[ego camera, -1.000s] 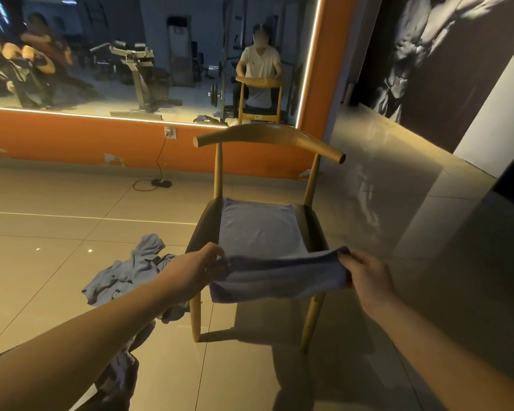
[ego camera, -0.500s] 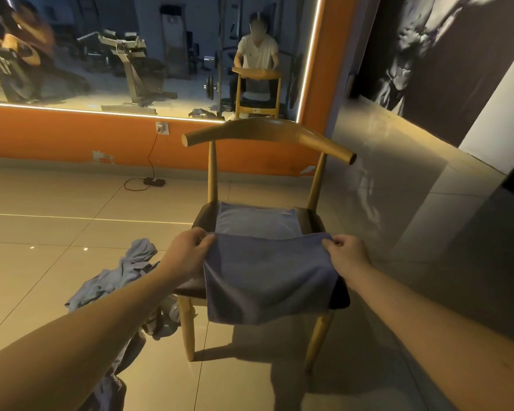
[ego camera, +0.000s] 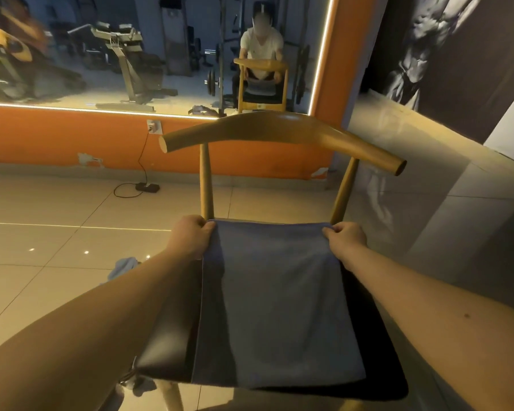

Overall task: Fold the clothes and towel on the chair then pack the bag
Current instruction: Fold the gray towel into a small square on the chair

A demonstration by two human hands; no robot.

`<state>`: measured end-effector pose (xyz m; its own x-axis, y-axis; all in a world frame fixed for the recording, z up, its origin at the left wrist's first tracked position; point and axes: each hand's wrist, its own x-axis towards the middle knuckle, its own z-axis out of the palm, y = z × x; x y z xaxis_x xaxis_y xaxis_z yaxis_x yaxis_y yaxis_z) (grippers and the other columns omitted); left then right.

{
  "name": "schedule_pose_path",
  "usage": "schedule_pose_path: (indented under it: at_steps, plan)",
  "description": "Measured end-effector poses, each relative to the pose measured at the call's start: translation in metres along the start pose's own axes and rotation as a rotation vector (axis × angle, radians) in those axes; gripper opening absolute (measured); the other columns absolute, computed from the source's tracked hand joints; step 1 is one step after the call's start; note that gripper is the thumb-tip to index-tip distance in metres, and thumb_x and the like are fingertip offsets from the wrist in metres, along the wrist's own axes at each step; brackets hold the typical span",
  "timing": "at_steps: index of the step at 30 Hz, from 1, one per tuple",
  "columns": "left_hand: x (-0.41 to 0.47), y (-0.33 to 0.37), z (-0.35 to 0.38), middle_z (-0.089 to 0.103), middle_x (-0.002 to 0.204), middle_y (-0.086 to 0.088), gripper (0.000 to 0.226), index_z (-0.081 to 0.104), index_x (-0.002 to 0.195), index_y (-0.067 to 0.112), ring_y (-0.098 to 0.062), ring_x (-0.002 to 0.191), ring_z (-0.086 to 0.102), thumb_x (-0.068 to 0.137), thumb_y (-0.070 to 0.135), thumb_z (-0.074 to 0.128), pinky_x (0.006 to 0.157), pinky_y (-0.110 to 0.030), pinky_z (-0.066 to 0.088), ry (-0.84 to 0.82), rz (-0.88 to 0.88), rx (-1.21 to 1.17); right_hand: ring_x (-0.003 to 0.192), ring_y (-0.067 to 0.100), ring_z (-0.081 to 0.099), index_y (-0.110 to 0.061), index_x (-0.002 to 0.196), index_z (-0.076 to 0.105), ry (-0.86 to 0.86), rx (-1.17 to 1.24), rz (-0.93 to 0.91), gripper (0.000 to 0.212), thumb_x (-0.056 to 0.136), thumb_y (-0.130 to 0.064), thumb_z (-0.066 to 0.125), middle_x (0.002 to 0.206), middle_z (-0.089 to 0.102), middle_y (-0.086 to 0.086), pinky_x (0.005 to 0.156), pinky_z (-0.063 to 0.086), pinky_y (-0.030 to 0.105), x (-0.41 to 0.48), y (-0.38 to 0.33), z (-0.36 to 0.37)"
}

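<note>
A soft blue towel [ego camera: 276, 307] lies flat, folded into a rectangle, on the chair's [ego camera: 279, 132] smooth black seat — left hand [ego camera: 190, 235] and right hand [ego camera: 346, 237] pinching its far corners by the curved wooden backrest.

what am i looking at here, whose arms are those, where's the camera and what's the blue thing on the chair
There is no machine here. The arms belong to a person with a wide-angle camera worn on the head, so you look forward and down along their forearms.

In front of them stands a wooden chair with a dark seat. A blue towel lies spread over the seat. The left hand and the right hand each have a pinching grip on one far corner of the towel, close to the backrest posts.

On the tiled floor to the left lies a crumpled light cloth, partly hidden by the left arm. The mirror on the orange wall reflects the same person and chair. No bag can be seen.
</note>
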<state>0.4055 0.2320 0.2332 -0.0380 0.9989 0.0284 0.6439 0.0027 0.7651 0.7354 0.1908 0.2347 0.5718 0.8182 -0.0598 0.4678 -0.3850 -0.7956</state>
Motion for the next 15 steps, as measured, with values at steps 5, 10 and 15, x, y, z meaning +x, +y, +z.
schedule_pose_path:
  at_steps: [5, 10, 15]
  plan:
    - [0.048, -0.024, 0.033, 0.069, 0.092, 0.002, 0.020, 0.070, 0.107, 0.019, -0.012, 0.085, 0.065, 0.101, 0.036, 0.061, 0.068, -0.027, 0.050, 0.043, -0.040, 0.024, 0.096, 0.032, 0.067, -0.013, 0.087, 0.070, 0.009, -0.058, -0.020, 0.017, 0.095, -0.028, 0.068, 0.097, 0.072, 0.013, 0.075, 0.039, 0.027, 0.042, 0.005, 0.036]
    - [0.074, -0.048, 0.059, 0.070, 0.096, 0.004, 0.018, 0.073, 0.104, 0.024, -0.015, 0.094, 0.067, 0.095, 0.039, 0.069, 0.084, -0.033, 0.056, 0.026, -0.104, 0.133, 0.103, 0.032, 0.064, -0.012, 0.100, 0.070, -0.048, -0.126, 0.036, 0.018, 0.097, -0.029, 0.065, 0.105, 0.068, 0.010, 0.082, 0.045, 0.030, 0.064, 0.024, 0.066]
    - [0.080, -0.047, 0.070, 0.059, 0.105, 0.008, 0.013, 0.067, 0.093, 0.033, -0.013, 0.103, 0.055, 0.089, 0.044, 0.073, 0.097, -0.039, 0.052, -0.017, 0.022, 0.279, 0.116, 0.033, 0.057, -0.020, 0.111, 0.070, -0.015, -0.243, 0.073, 0.019, 0.093, -0.025, 0.064, 0.124, 0.058, 0.008, 0.103, 0.050, 0.043, 0.072, 0.029, 0.079]
